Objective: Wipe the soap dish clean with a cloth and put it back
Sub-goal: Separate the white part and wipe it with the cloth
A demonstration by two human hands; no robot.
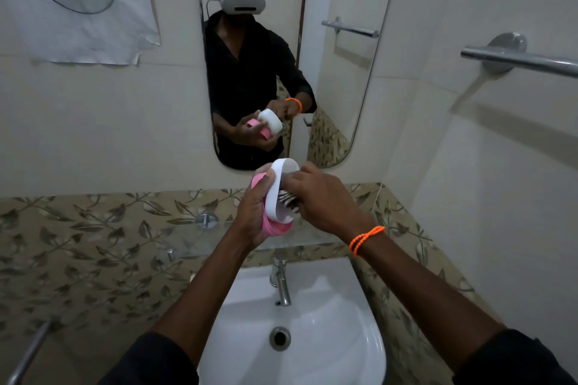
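Soap dish (pixel 280 194) is held above the sink (pixel 312 337), tipped on edge so its inside faces the cloth (pixel 289 198). Left hand (pixel 253 212) grips dish w/ curled fingers; right hand (pixel 325 200) bunches cloth inside it, prob. mid-wipe.

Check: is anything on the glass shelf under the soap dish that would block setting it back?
Nothing visible does. The white oval soap dish, in the left hand, hangs over the clear glass shelf, whose visible surface looks bare; hands hide part.
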